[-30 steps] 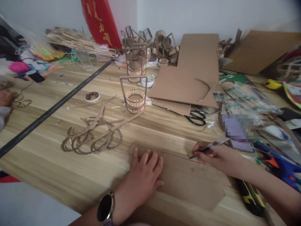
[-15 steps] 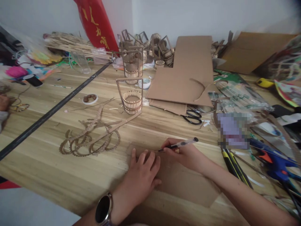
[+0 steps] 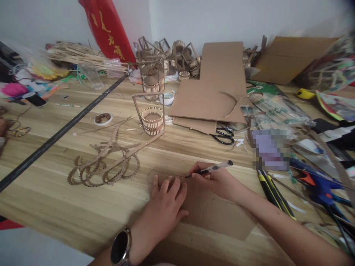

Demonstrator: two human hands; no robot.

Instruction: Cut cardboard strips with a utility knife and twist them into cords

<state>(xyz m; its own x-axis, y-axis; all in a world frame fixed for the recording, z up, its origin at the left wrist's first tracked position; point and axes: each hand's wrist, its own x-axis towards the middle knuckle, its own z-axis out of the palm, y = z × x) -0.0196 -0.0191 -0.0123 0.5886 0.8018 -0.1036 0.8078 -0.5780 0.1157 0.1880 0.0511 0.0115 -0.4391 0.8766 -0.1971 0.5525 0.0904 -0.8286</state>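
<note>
A flat piece of brown cardboard (image 3: 219,214) lies on the wooden table in front of me. My left hand (image 3: 168,201) rests on it with fingers spread, pressing near its far edge. In my right hand (image 3: 212,181) is a pen (image 3: 213,169), its tip touching the cardboard just beyond my left fingertips. Beyond my left hand lie curled strips of corrugated cardboard (image 3: 104,170). A small basket (image 3: 152,120) of light sticks with a tall cardboard handle stands farther back.
Larger cardboard sheets (image 3: 213,88) lie behind, with black scissors (image 3: 224,136) at their edge. On the right are yellow-and-black cutters (image 3: 276,195) and a blue glue gun (image 3: 321,184). A dark bar (image 3: 69,125) crosses the left side. Another person's hand (image 3: 3,127) shows at the far left.
The whole view has shifted slightly, so things sit a little farther left. The pen tip has moved slightly left toward my left fingers; my left hand stays on the cardboard.
</note>
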